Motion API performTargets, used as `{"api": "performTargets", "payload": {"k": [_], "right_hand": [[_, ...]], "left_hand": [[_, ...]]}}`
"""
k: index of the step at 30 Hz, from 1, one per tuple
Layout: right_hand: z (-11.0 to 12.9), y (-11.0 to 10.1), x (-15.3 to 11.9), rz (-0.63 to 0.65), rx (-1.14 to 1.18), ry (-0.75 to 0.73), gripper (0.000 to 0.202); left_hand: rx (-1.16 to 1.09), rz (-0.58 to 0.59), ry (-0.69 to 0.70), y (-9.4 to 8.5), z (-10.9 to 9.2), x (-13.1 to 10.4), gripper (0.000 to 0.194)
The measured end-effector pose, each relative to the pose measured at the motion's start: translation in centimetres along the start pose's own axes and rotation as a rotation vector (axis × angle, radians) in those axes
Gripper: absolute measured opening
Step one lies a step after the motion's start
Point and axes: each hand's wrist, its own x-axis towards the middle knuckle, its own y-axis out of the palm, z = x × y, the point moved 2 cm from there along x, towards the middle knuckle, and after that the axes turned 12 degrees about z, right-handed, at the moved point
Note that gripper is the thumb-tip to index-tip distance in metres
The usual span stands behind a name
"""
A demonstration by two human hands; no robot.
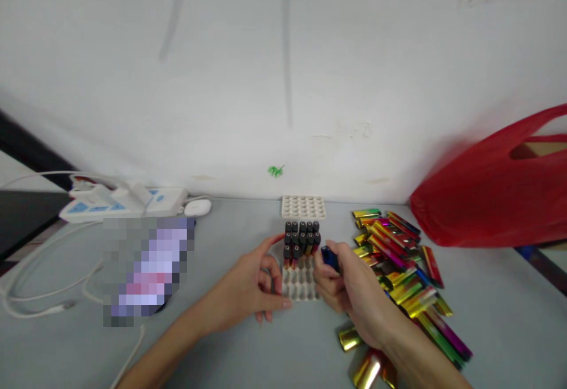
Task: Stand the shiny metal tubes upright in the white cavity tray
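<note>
The left forearm [177,339] was angled inward, and the left hand [259,287] was held partly open, empty, its index finger extended toward the black-capped tubes [303,238], its thumb placed at the near-left corner of the pale tray [302,288]. The tubes were stood in its far rows. A dark blue object [330,258] was gripped in the curled right hand [339,277], beside scattered metallic sleeves [398,247].

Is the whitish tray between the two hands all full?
No, only partly full: black-topped sticks stand toward the far end of the tray, while its nearest rows show bare hollows.
</note>
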Motion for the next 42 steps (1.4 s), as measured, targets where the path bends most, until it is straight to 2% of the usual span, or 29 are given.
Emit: {"api": "performTargets", "payload": {"k": [6,8,13,17,22,24,27,33,42], "right_hand": [[0.3,-0.2,0.1,0.016,-0.044,0.042,0.06],[0.8,-0.3,-0.1,0.027,-0.129,-0.003,0.061],[2.7,0.2,-1.4,0.168,-0.31,-0.168,0.045],[3.3,0.2,-2.0,0.122,-0.414,-0.231,0.037],[3.8,-0.3,-2.1,-0.008,-0.716,-0.535,0.017],[4.0,-0.5,-2.2,-0.047,-0.839,-0.605,0.011],[4.2,-0.7,-2.1,-0.054,-0.979,-0.61,0.007],[3.8,-1.0,-1.7,-0.009,-1.254,-0.556,0.013],[3.6,-0.7,-1.7,-0.006,-1.388,-0.592,0.017]], "left_hand": [[0.017,0.0,0.004,0.0,-0.2,-0.1,0.126],[0.008,-0.003,0.002,0.0,-0.2,-0.1,0.126],[-0.002,-0.002,0.0,0.1,-0.3,-0.1,0.125],[0.002,0.001,0.01,0.1,-0.4,-0.1,0.123],[0.014,0.0,0.008,0.0,-0.2,-0.1,0.124],[0.015,0.002,0.007,0.0,-0.2,-0.1,0.124],[0.014,0.002,0.011,0.0,-0.1,-0.1,0.124],[0.013,0.003,0.018,-0.2,0.3,0.1,0.128],[0.017,-0.001,-0.004,-0.2,0.2,0.0,0.129]]}}
